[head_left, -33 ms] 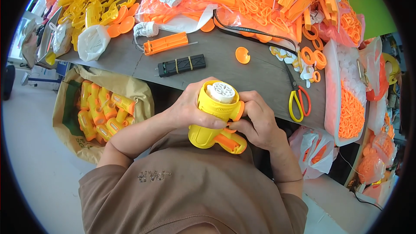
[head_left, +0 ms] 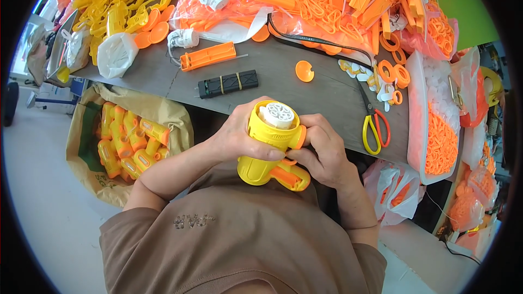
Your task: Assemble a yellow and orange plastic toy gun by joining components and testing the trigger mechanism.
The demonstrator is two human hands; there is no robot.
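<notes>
In front of my chest I hold a yellow plastic toy gun (head_left: 253, 170) with its open round end facing up. A white disc with several holes (head_left: 279, 114) sits inside that end. My left hand (head_left: 241, 133) is wrapped round the yellow body, thumb across its front. On the other side, my right hand (head_left: 321, 152) has its fingers closed against an orange round piece (head_left: 299, 138) on the body's side and the orange part just below it. The handle, with an orange strip (head_left: 286, 176) along it, points down to the right. My right fingertips are partly hidden.
A black battery-box-like part (head_left: 227, 84), an orange case (head_left: 208, 55) and an orange disc (head_left: 304, 71) lie on the grey table. Scissors (head_left: 373, 125) lie at right, beside a clear bin (head_left: 417, 125). A bag (head_left: 174, 114) of yellow-orange toys stands at left. Orange parts pile up behind.
</notes>
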